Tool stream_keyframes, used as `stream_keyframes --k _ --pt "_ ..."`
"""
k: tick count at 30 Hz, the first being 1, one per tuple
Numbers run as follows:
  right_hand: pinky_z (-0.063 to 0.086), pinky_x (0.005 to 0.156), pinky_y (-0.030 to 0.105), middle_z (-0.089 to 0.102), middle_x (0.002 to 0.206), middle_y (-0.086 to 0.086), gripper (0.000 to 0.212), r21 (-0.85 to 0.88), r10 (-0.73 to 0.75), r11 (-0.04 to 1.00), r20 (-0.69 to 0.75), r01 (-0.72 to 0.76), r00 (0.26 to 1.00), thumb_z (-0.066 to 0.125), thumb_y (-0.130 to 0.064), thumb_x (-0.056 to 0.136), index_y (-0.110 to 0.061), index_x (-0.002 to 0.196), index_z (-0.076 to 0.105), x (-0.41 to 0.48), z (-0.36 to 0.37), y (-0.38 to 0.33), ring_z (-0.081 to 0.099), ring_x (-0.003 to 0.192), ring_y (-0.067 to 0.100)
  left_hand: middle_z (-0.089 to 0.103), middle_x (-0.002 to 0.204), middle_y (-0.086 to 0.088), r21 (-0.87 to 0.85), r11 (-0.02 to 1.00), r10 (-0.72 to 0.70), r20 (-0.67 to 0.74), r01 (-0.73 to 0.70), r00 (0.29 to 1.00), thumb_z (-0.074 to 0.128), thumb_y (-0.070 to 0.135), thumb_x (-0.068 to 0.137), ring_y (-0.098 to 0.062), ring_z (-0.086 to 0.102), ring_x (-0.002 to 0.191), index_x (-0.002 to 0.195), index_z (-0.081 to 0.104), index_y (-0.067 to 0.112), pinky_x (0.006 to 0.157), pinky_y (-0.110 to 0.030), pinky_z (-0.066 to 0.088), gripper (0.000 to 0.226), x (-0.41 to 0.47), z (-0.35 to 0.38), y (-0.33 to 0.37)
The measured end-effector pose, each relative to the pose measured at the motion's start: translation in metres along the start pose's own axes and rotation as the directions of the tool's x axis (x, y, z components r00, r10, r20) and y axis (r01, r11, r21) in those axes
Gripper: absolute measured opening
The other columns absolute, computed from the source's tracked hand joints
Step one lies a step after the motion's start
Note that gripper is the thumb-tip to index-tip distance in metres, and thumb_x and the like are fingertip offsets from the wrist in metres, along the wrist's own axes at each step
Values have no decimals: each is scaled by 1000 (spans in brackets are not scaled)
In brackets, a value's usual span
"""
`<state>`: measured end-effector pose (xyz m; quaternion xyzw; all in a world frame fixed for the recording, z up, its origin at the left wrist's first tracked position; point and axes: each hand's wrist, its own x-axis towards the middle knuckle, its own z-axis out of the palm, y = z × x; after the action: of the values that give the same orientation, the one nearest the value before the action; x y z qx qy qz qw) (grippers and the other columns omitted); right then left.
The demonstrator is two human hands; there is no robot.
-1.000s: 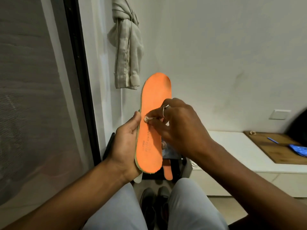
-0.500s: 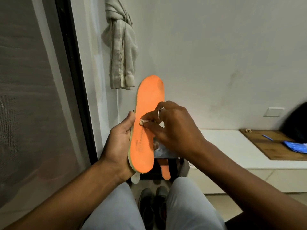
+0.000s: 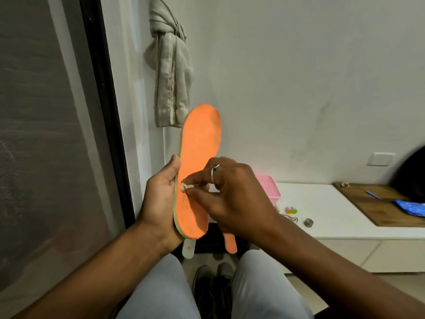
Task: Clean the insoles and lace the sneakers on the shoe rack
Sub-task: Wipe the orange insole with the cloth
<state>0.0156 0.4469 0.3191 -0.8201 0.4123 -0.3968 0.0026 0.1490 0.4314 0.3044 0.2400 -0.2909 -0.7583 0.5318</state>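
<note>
In front of the pale wall, above the lap: held upright with the toe end up, a long orange insole [image 3: 199,162]. Bright matte top turned toward the camera, with a thin pale-green foam edge down the left side and faint dark print on the heel half. Gripped along the lower left edge and round the heel by the left hand [image 3: 161,203], with the thumb up along the edge and the fingers wrapped out of sight behind. Crossed from the right by the right hand [image 3: 230,199], curled, pinching a small off-white wad [image 3: 184,187] between thumb and forefinger and pressing it onto the orange face near the left edge, a little below the middle of the length. Worn on one finger of that hand, a silver ring [image 3: 215,172]. Poking out below the heel, farther back: the end of a second orange insole [image 3: 230,244] and of a whitish insole [image 3: 189,248].

Against half a second ago: wad lower on the insole and closer to its left edge. Same grip on both sides. Now showing past the right wrist, a pink basket [image 3: 270,187] on the white ledge [image 3: 322,215], out of sight before.
</note>
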Motion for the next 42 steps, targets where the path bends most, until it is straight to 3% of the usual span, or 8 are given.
stream_keyframes --k 6,12,18,25,29,32,38,42 --pt "54 70 21 73 85 -7 13 322 58 934 289 -154 956 78 -14 85 -19 96 81 -6 -13 -10 67 77 7 65 128 -17 35 999 30 -31 -29 999 34 56 101 -26 70 95 130 65 6 81 -37 57 66 5 -5 8" --pt "51 68 28 72 87 -7 14 -6 75 997 -29 -75 997 77 -23 85 -21 98 80 1 -1 3 62 78 5 72 106 -17 27 1000 -1 -4 1 1000 35 52 102 -27 74 88 112 75 3 76 -41 62 63 2 0 -2" --pt "59 74 32 76 87 -2 9 318 125 914 371 -252 920 77 -10 84 -14 91 79 -2 -16 -16 70 76 10 65 131 -18 24 999 21 -24 -21 999 34 55 101 -27 70 98 132 62 2 84 -39 58 68 2 0 9" --pt "44 63 10 72 84 -8 9 220 167 962 -7 -161 986 79 -11 84 -12 93 80 2 -8 -2 60 69 -6 75 98 -19 -12 999 -35 40 36 999 34 50 102 -29 76 80 106 74 0 57 -41 62 64 -6 9 -5" --pt "61 74 36 77 86 -1 8 463 140 853 243 -242 960 79 -8 84 -11 92 79 -6 -10 -17 72 79 13 65 130 -21 0 1000 -2 -15 2 1000 35 55 102 -29 72 97 127 66 0 82 -41 60 68 -2 3 9" --pt "57 69 23 76 86 -6 9 396 85 889 347 -228 934 78 -7 84 -12 91 79 -2 -13 -19 71 75 8 64 134 -17 15 999 32 -40 -32 999 34 56 102 -26 70 96 133 62 6 79 -36 59 65 2 -1 15" --pt "44 62 11 72 84 -8 4 106 133 984 77 -140 988 76 -15 85 -14 89 78 6 -11 -2 60 71 -4 75 96 -14 -3 1000 6 8 -6 1000 33 51 103 -26 75 81 107 77 3 66 -38 63 65 -1 3 0" --pt "59 73 31 75 85 -3 8 355 177 902 218 -247 960 77 -9 86 -12 92 79 0 -10 -12 70 79 9 72 113 -18 -1 1000 -14 -2 14 1000 35 54 102 -30 74 92 116 71 0 82 -43 60 66 -2 3 3"
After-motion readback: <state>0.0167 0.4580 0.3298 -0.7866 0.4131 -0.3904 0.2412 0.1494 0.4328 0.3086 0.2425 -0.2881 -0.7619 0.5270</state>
